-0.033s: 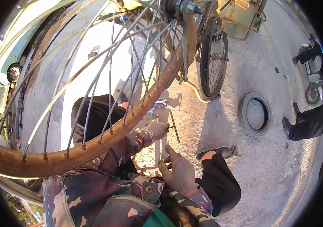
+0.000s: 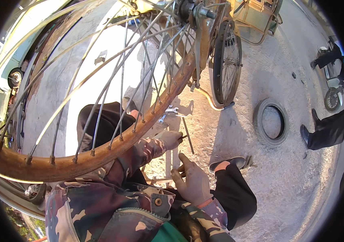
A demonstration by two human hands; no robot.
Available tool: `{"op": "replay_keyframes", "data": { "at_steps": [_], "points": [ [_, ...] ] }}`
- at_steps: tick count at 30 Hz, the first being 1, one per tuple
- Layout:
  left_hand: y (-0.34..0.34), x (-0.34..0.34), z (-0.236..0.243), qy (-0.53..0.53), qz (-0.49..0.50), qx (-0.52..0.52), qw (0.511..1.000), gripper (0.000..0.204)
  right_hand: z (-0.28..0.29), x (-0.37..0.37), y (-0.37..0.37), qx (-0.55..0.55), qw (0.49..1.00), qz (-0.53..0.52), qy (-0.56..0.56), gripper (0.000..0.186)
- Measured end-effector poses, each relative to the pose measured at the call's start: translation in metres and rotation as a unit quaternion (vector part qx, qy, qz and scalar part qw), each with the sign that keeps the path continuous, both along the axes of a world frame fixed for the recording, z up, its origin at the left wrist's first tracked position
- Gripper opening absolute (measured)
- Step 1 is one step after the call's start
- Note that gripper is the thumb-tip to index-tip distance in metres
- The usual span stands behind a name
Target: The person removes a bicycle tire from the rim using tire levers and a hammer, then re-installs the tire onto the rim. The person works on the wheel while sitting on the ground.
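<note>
A large rusty spoked wheel rim (image 2: 111, 155), with no tyre on this stretch, fills the upper left in front of me, its axle and nut (image 2: 204, 11) at the top. Beyond the rim's lower right side, my gloved left hand (image 2: 170, 140) is closed on a thin dark T-shaped tool (image 2: 188, 136), partly hidden by the fingers. My gloved right hand (image 2: 195, 186) is apart from the wheel, lower and to the right. Its fingers are loosely bent and spread, with nothing visible in them.
Wrenches (image 2: 168, 113) lie on the ground near my left hand. A bicycle wheel with a black tyre (image 2: 226, 64) stands ahead. A loose tyre (image 2: 270, 123) lies at right, near a person's dark-trousered legs (image 2: 325, 128). A motorcycle (image 2: 334, 94) stands beyond.
The rim has turned slightly, its lower spoke ends moving rightward and up. My left hand and its tool have shifted a little right. My right hand is nearly unmoved.
</note>
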State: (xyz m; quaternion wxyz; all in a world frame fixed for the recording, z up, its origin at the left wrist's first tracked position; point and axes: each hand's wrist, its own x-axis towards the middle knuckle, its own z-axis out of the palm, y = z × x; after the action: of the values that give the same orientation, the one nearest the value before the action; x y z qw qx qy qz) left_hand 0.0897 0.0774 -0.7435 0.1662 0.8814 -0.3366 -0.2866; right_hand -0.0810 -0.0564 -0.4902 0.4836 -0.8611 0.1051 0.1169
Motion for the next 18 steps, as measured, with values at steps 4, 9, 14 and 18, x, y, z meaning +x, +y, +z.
{"op": "replay_keyframes", "data": {
  "at_steps": [4,9,14,18],
  "points": [
    [-0.019,-0.014,0.098,0.048,0.025,-0.151,0.987,0.028,-0.009,-0.014,-0.005,-0.042,0.99,-0.116,-0.072,0.058],
    [-0.029,-0.032,0.223,0.15,0.063,-0.267,0.95,0.026,-0.038,-0.025,-0.006,-0.083,0.954,-0.22,-0.188,0.056],
    [-0.014,-0.046,0.31,0.252,0.103,-0.449,0.851,0.019,-0.037,-0.038,0.003,0.2,0.946,-0.197,-0.16,0.044],
    [0.003,-0.067,0.352,0.222,0.099,-0.477,0.845,0.019,-0.002,-0.061,0.017,0.374,0.908,-0.155,-0.106,0.037]
  ]
}}
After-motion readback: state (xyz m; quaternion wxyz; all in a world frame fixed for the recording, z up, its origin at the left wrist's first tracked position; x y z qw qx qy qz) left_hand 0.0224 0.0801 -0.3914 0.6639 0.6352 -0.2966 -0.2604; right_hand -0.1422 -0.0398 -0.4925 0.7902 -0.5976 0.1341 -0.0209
